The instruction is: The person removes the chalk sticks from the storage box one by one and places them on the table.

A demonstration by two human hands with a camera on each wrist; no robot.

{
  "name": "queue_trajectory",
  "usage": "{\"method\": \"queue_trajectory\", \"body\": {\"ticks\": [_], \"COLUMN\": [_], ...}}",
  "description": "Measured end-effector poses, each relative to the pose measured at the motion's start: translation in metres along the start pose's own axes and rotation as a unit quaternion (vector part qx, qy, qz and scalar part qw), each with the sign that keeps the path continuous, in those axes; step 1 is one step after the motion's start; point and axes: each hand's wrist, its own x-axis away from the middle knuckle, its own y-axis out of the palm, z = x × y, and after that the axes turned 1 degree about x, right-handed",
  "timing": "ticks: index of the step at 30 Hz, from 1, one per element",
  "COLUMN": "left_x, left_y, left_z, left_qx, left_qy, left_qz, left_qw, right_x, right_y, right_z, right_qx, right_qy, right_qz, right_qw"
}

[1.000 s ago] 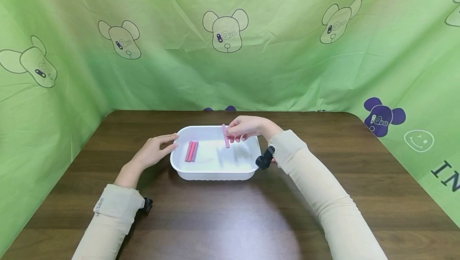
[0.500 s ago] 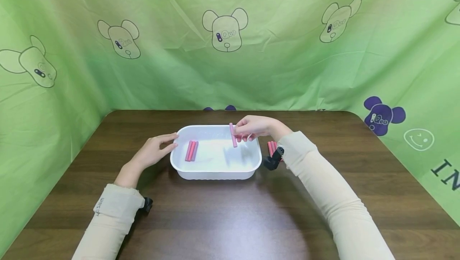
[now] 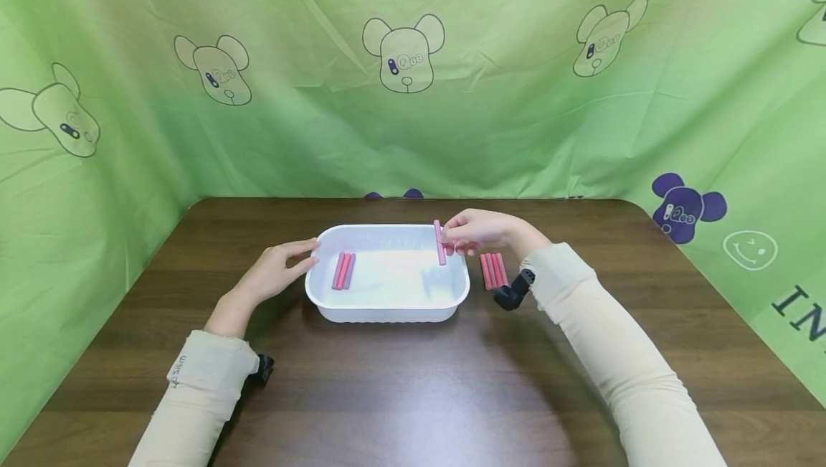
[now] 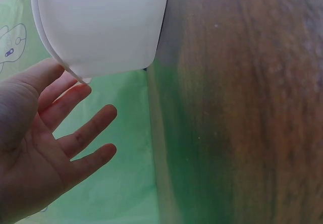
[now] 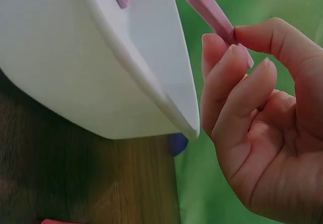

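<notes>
My right hand (image 3: 479,229) pinches a slim pink stick (image 3: 440,243) between thumb and fingertips, above the right end of a white plastic tray (image 3: 387,315). In the right wrist view the stick (image 5: 209,9) looks faceted, with a flat end; its kind is unclear. My left hand (image 3: 274,270) touches the tray's left rim, its fingers fairly straight. The left wrist view has the thumb and a fingertip against the tray's rim (image 4: 65,67), other fingers spread away. Three sticks (image 3: 344,271) in pink and mauve lie side by side inside the tray, at its left.
Several pink sticks (image 3: 493,271) lie in a row on the brown wooden table (image 3: 361,388), just right of the tray and partly behind the right wrist's black camera (image 3: 514,290). A green printed cloth (image 3: 310,144) hangs behind the table and along its sides.
My right hand has moved right with the pink stick, from over the tray's middle to its right end. This uncovers the sticks on the table. The left hand stays in place.
</notes>
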Motion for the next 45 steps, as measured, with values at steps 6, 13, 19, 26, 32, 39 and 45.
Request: {"method": "queue_trajectory", "body": {"ticks": [6,13,19,26,32,39,45], "left_x": [0.000,0.000,0.001,-0.001,-0.001,-0.001,-0.002], "left_y": [-0.001,0.000,0.001,0.001,0.000,0.000,0.001], "left_z": [0.001,-0.002,-0.001,-0.002,-0.002,-0.003,-0.004], "left_qx": [-0.001,0.002,0.002,0.004,0.006,0.013,0.012], "left_qy": [-0.002,0.002,0.012,-0.004,-0.010,-0.010,-0.011], "left_qz": [-0.003,0.001,0.011,-0.003,-0.007,-0.008,-0.008], "left_qw": [1.0000,1.0000,0.9999,1.0000,0.9999,0.9998,0.9998], "right_x": [0.008,0.014,0.022,0.033,0.041,0.049,0.054], "right_y": [-0.003,-0.009,-0.014,-0.020,-0.023,-0.029,-0.035], "right_z": [0.004,0.014,0.029,0.043,0.056,0.076,0.091], "right_qx": [-0.008,-0.006,0.005,-0.016,-0.029,-0.051,-0.051], "right_qy": [-0.003,-0.010,-0.021,-0.032,-0.036,-0.035,-0.018], "right_qz": [0.006,0.016,0.021,0.015,0.022,0.027,0.039], "right_qw": [0.9999,0.9998,0.9996,0.9993,0.9987,0.9977,0.9978]}}
